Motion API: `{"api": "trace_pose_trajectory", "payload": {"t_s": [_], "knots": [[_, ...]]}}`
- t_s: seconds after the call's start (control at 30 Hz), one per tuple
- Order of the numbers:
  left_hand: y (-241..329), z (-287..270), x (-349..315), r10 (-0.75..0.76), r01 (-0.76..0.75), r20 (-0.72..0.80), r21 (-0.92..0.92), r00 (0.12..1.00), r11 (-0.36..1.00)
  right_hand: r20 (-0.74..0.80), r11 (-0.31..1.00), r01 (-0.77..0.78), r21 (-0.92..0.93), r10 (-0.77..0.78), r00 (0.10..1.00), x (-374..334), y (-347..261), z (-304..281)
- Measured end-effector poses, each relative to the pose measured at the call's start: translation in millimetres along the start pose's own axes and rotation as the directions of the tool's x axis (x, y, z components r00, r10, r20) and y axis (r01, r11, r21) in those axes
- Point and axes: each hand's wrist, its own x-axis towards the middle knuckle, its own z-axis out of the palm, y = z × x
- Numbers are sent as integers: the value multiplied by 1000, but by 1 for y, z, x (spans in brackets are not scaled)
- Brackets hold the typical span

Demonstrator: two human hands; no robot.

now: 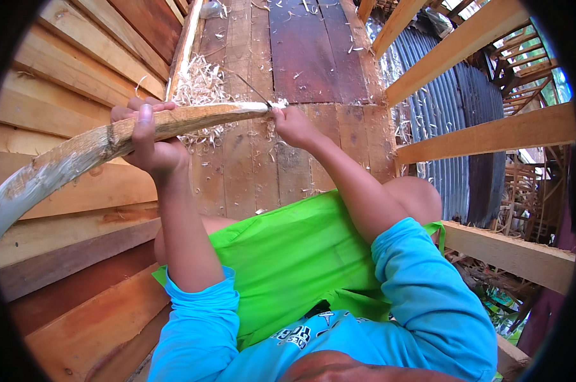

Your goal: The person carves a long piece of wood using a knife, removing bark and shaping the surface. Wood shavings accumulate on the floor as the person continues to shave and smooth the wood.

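My left hand (155,153) is wrapped round a long curved wooden pole (78,153), thumb on top. The pole runs from the left edge of the view to a pale, freshly shaved end in front of me. At that end my right hand (294,127) is closed on a knife whose thin dark blade (253,89) points away and to the left, beside the pole's tip. The knife's handle is hidden in my fist. Curly wood shavings (199,83) lie heaped on the floor beyond my left hand. A bright green apron (294,245) covers my lap.
A wall of overlapping boards (65,184) stands close on my left. Wooden rails (485,137) run along the right, with corrugated metal sheets (438,102) beyond them. The plank floor (237,172) holds scattered shavings, and a darker reddish panel (313,51) lies ahead.
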Motion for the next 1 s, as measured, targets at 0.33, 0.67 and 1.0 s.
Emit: {"api": "trace_pose_trajectory", "payload": {"t_s": [0.33,0.67,1.0], "knots": [[0,0,-4,-9,13,95,-42,995,999,-100,992,118,39,-114,988,-16,-8,9],[3,-8,-3,24,-18,94,-57,995,998,-33,994,107,19,-107,994,-29,-49,2],[6,14,-9,38,-38,14,37,999,999,-94,994,99,41,-95,991,-11,-22,8]]}}
